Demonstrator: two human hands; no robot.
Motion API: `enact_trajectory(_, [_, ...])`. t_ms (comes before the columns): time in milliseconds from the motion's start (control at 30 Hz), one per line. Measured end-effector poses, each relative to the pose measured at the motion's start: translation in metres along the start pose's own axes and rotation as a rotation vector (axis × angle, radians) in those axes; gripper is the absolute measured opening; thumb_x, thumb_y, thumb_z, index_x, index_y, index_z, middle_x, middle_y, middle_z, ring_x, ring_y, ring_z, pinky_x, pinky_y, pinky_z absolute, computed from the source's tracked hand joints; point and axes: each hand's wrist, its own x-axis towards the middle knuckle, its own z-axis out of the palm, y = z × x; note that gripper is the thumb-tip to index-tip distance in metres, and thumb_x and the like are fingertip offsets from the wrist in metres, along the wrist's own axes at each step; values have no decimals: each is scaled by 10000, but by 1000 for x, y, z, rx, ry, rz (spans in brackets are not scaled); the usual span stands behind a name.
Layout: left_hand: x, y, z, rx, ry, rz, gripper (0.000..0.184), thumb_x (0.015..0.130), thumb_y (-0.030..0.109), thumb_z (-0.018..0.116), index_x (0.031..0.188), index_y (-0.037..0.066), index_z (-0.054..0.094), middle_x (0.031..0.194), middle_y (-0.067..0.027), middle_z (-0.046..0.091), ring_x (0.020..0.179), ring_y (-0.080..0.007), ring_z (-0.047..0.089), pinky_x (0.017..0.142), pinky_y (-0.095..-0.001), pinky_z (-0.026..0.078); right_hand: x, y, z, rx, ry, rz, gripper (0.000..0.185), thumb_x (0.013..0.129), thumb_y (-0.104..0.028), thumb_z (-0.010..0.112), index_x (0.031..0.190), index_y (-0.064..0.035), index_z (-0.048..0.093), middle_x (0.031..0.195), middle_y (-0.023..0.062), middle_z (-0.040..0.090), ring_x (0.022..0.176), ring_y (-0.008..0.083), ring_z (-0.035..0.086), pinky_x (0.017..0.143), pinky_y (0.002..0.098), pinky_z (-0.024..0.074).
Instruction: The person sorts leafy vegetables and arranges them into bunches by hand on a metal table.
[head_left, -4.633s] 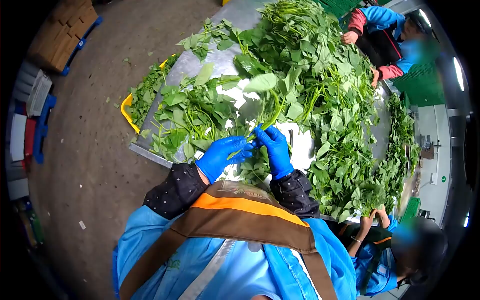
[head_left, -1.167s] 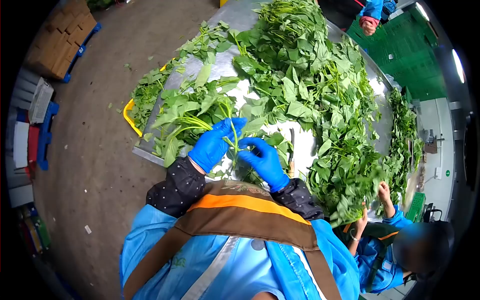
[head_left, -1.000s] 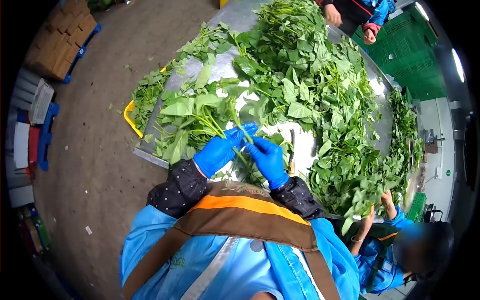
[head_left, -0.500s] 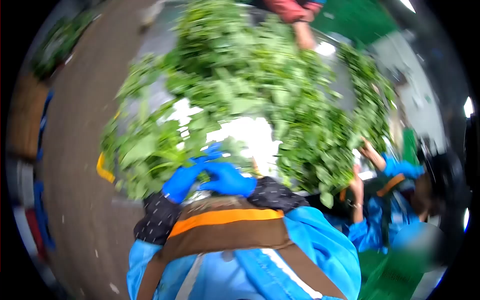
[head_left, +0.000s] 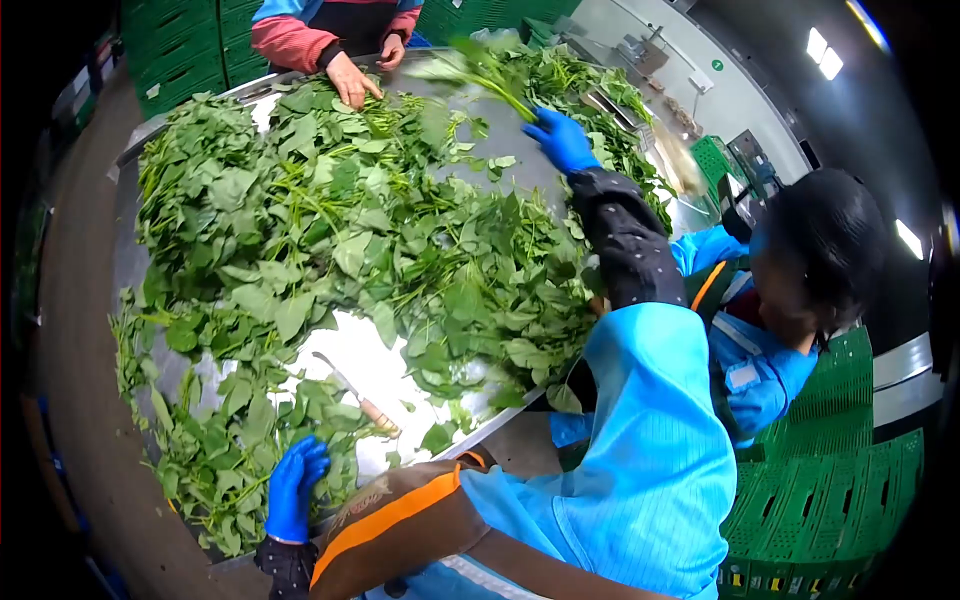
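My right hand (head_left: 562, 138), in a blue glove, reaches far across the table with its fingers closed round the stems of a bunch of leafy greens (head_left: 490, 78). The bunch is held in the air, and its leaf end is blurred. Low at the near left, my left hand (head_left: 297, 488) is blue-gloved too, with its fingers raised and slightly curved and nothing visible in them. It is beside loose leafy stems (head_left: 235, 440). On the bright white patch of table lies a knife with a wooden handle (head_left: 380, 418) and a thin blade, partly among leaves.
A large heap of greens (head_left: 300, 230) covers much of the metal table (head_left: 130, 235). Across it, a person's hand (head_left: 352, 82) rests at the leaves. Close on my right stands a co-worker in blue (head_left: 770, 375). Green crates (head_left: 830, 500) stand behind that person.
My hands were together at the near edge; now the right is stretched far out with a bunch and the left stays low. The view has swung to the right.
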Motion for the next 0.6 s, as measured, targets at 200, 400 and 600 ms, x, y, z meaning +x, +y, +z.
enact_trajectory(200, [11,-18,13,-4,219,-63,443,880,314,501,1195,5,469,1077,-103,571,914,-169,561,823,-283,435,-50,224,-51,-441,-49,125,270,777,-310,590,914,-77,578,863,165,583,805,352,561,673,422,448])
enact_trajectory(400, [11,-20,30,36,383,-141,376,877,252,512,1153,-3,501,1049,-106,579,910,-169,565,812,-268,446,-53,417,-91,-708,-328,491,427,737,-167,590,1143,-65,508,997,190,579,933,346,555,769,425,448])
enact_trajectory(600, [18,-9,55,84,416,-81,316,871,172,520,1118,-25,528,1025,-102,595,918,-182,566,843,-285,436,-52,423,-18,-421,-132,327,639,732,-183,612,1294,-52,338,1207,211,456,1103,351,450,893,396,393])
